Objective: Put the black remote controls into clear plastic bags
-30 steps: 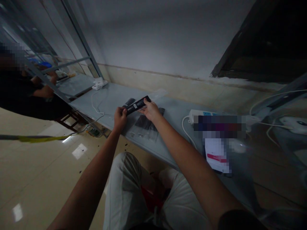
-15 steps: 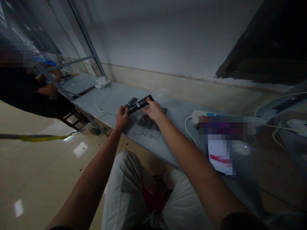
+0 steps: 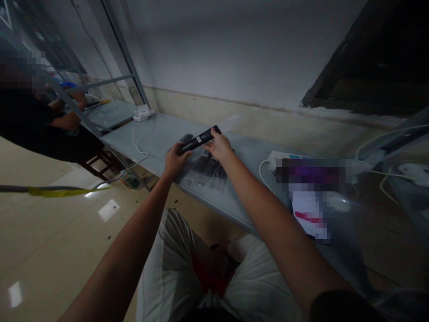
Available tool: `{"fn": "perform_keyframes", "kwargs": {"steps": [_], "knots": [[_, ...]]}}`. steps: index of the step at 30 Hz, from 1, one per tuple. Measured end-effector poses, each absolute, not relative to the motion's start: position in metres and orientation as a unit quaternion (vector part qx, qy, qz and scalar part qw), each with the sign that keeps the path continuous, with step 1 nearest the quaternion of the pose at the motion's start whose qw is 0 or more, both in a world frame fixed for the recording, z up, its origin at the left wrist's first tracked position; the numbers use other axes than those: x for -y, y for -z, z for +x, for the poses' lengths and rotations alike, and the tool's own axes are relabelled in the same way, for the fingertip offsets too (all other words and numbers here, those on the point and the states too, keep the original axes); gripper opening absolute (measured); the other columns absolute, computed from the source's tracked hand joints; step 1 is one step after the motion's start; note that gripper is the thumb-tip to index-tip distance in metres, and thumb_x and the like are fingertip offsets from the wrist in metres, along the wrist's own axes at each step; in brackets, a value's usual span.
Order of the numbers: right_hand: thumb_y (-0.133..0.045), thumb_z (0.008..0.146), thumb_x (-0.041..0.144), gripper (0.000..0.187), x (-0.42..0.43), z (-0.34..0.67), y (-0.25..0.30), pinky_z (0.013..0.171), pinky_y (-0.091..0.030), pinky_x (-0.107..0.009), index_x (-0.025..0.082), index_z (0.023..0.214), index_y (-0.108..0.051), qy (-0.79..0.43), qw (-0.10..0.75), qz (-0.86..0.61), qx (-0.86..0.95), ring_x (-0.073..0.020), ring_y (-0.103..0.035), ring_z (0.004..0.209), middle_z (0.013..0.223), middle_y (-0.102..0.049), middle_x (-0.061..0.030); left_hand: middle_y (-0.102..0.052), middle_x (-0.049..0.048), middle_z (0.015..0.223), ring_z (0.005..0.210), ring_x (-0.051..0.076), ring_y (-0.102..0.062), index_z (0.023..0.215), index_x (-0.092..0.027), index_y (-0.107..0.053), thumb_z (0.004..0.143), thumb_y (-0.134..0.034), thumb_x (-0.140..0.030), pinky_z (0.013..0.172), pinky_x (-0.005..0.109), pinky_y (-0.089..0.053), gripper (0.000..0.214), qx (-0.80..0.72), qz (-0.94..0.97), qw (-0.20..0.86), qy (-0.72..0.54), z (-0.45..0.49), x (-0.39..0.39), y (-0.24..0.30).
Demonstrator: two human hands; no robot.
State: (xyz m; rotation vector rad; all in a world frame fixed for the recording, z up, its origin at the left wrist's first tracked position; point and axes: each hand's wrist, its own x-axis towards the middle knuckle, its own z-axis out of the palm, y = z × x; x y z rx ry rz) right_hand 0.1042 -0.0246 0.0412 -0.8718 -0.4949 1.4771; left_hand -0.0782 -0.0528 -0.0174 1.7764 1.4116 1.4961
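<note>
A long black bar-shaped device point(image 3: 206, 135) with a small white label is held slantwise above the desk. My left hand point(image 3: 176, 161) is closed round its near, lower end. At the far, raised end, my right hand point(image 3: 220, 144) grips it with the thumb on top; some fingers are hidden beneath. Just behind the left hand lies a dark rounded object point(image 3: 186, 137), its kind unclear. Under the hands, clear plastic bags point(image 3: 214, 181) with dark contents rest on the grey desk point(image 3: 234, 210).
A white power strip point(image 3: 276, 162) with a cable stands to the right, near a partly blurred white packet point(image 3: 308, 210). A white plug box point(image 3: 143, 112) sits at the far left of the desk. Beyond the metal frame point(image 3: 124, 49), a person in black point(image 3: 30, 120) sits at another desk.
The black device has moved slightly up and to the right with both hands. My left hand has shifted its hold, its thumb now lying along the device.
</note>
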Motion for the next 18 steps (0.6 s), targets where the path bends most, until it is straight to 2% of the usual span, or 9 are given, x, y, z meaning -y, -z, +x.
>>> {"fn": "perform_keyframes", "kwargs": {"steps": [2, 6, 8, 10, 13, 18], "knots": [[-0.057, 0.094, 0.030, 0.009, 0.024, 0.106, -0.041, 0.087, -0.058, -0.049, 0.023, 0.093, -0.051, -0.645, 0.629, -0.376, 0.216, -0.0162, -0.065, 0.072, 0.075, -0.061, 0.0025, -0.062, 0.0010, 0.074, 0.066, 0.016, -0.056, 0.111, -0.020, -0.065, 0.072, -0.079, -0.034, 0.062, 0.027, -0.041, 0.044, -0.504, 0.651, 0.199, -0.532, -0.079, 0.052, 0.019], [-0.060, 0.093, 0.032, 0.012, 0.022, 0.110, -0.041, 0.087, -0.057, -0.049, 0.023, 0.093, -0.052, -0.648, 0.625, -0.379, 0.213, -0.0163, -0.064, 0.074, 0.075, -0.061, 0.0024, -0.063, 0.0022, 0.070, 0.061, 0.016, -0.056, 0.109, -0.018, -0.064, 0.086, -0.065, -0.036, 0.060, 0.028, -0.040, 0.030, -0.513, 0.645, 0.205, -0.528, -0.080, 0.051, 0.020], [-0.059, 0.093, 0.033, 0.012, 0.020, 0.113, -0.041, 0.087, -0.058, -0.049, 0.023, 0.095, -0.052, -0.649, 0.626, -0.381, 0.207, -0.0167, -0.065, 0.074, 0.076, -0.061, 0.0022, -0.063, 0.0025, 0.067, 0.056, 0.015, -0.055, 0.100, -0.018, -0.064, 0.092, -0.056, -0.043, 0.057, 0.027, -0.039, 0.027, -0.514, 0.633, 0.225, -0.533, -0.081, 0.049, 0.022], [-0.058, 0.094, 0.033, 0.012, 0.019, 0.116, -0.042, 0.086, -0.058, -0.050, 0.023, 0.096, -0.051, -0.647, 0.630, -0.379, 0.203, -0.0174, -0.065, 0.075, 0.077, -0.060, 0.0021, -0.062, 0.0027, 0.064, 0.050, 0.013, -0.052, 0.088, -0.018, -0.061, 0.095, -0.048, -0.051, 0.053, 0.027, -0.038, 0.036, -0.516, 0.615, 0.253, -0.539, -0.082, 0.047, 0.023], [-0.058, 0.094, 0.032, 0.012, 0.020, 0.118, -0.043, 0.085, -0.058, -0.050, 0.023, 0.094, -0.050, -0.646, 0.632, -0.382, 0.196, -0.0180, -0.065, 0.074, 0.076, -0.060, 0.0021, -0.062, 0.0032, 0.063, 0.045, 0.012, -0.051, 0.083, -0.018, -0.057, 0.094, -0.042, -0.063, 0.047, 0.026, -0.036, 0.048, -0.511, 0.577, 0.308, -0.558, -0.085, 0.044, 0.025], [-0.058, 0.093, 0.030, 0.010, 0.023, 0.112, -0.038, 0.084, -0.058, -0.050, 0.023, 0.092, -0.051, -0.655, 0.614, -0.396, 0.194, -0.0182, -0.065, 0.073, 0.074, -0.060, 0.0019, -0.061, 0.0029, 0.066, 0.047, 0.012, -0.052, 0.087, -0.018, -0.056, 0.086, -0.050, -0.070, 0.045, 0.026, -0.036, 0.053, -0.474, 0.493, 0.421, -0.596, -0.092, 0.039, 0.025]]}}
